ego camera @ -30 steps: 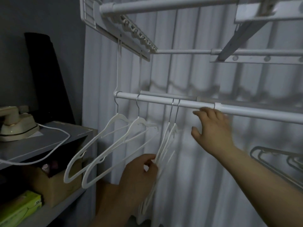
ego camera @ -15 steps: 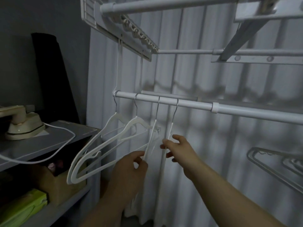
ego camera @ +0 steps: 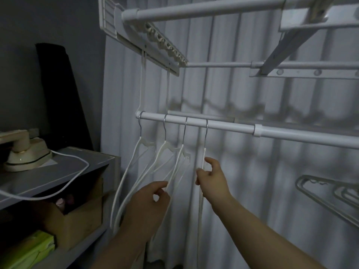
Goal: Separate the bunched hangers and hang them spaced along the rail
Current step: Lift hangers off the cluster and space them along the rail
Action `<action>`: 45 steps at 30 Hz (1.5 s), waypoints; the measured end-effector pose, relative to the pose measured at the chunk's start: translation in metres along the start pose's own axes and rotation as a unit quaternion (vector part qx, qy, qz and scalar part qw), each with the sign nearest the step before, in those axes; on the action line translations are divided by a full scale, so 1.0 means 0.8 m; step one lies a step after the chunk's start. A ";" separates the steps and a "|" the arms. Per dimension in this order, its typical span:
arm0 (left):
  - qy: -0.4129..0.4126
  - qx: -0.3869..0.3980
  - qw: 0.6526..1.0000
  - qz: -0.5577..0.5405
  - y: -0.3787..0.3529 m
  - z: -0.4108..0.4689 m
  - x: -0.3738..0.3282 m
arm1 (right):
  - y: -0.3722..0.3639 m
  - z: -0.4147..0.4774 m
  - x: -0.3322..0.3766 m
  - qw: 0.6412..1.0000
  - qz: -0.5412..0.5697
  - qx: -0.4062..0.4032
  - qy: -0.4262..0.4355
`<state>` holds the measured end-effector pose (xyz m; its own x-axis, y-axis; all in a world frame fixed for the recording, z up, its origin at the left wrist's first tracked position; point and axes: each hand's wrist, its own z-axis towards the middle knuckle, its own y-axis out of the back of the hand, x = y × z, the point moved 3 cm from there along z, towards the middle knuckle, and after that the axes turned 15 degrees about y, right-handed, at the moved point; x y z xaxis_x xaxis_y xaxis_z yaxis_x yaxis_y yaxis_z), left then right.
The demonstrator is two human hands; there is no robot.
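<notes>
Several white hangers hang by metal hooks from the white rail (ego camera: 229, 126), spaced out near its left end. The two leftmost hangers (ego camera: 134, 162) hang free. My left hand (ego camera: 147, 206) pinches the lower arm of the third hanger (ego camera: 179, 160). My right hand (ego camera: 210, 181) grips the edge-on fourth hanger (ego camera: 204, 154) just below its neck. Both hands are below the rail, with a gap between them.
A grey shelf (ego camera: 77, 167) at left carries a cream iron (ego camera: 23, 150) with a white cord; a cardboard box (ego camera: 77, 220) sits beneath. White curtains hang behind. A drying rack (ego camera: 213, 8) is overhead. Grey hangers (ego camera: 330, 195) lie at lower right.
My right hand came down off the rail and took hold of the fourth hanger. The two bunched hangers have been drawn apart along the rail.
</notes>
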<state>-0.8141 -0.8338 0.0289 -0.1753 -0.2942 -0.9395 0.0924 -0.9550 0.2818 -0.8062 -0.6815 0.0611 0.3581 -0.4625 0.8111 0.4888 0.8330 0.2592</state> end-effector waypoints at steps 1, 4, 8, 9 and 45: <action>0.001 0.011 1.000 -0.001 -0.001 0.001 0.001 | 0.000 0.000 -0.002 1.000 -0.001 -0.010 -0.001; 0.000 0.036 0.999 -0.007 -0.002 0.001 0.002 | 0.003 0.002 -0.006 0.999 -0.005 -0.039 -0.002; -0.011 0.043 0.999 -0.002 -0.005 -0.001 -0.002 | 0.012 0.002 -0.007 0.998 -0.001 -0.064 -0.004; -0.012 0.044 0.999 -0.005 -0.006 -0.002 -0.003 | 0.014 0.002 -0.007 0.998 -0.001 -0.067 -0.003; -0.035 0.047 0.997 0.052 -0.006 -0.001 0.003 | 0.028 -0.009 -0.018 0.996 -0.033 -0.069 0.054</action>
<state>-0.8140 -0.8300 0.0251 -0.2386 -0.3908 -0.8890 0.0218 -0.9174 0.3975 -0.7950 -0.6580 0.0515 0.4014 -0.5519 0.7310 0.6164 0.7531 0.2300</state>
